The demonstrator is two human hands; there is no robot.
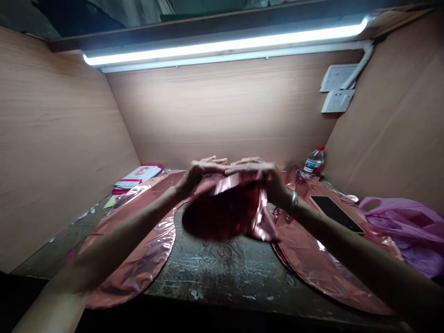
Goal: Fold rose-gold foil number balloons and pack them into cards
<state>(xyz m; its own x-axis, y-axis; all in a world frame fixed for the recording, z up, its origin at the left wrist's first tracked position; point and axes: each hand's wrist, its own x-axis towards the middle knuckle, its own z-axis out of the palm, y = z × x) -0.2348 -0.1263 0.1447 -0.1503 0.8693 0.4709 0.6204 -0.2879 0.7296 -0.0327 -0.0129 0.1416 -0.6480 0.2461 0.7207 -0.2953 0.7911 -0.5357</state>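
Observation:
A rose-gold foil balloon (225,210), flat and partly folded, is lifted above the dark worktop (215,273) at the centre. My left hand (201,172) grips its upper left edge with fingers closed over the foil. My right hand (262,173) grips the upper right edge the same way; a bracelet sits on that wrist. The fingertips of both hands nearly meet above the foil. More flat rose-gold foil balloons lie on the worktop, one stack on the left (138,249) and one on the right (312,259).
Wooden walls close in the booth at left, back and right. A black phone (336,213) lies on the right foil stack. A water bottle (314,161) stands at the back right, a pink plastic bag (409,231) at far right, printed cards (138,178) at back left.

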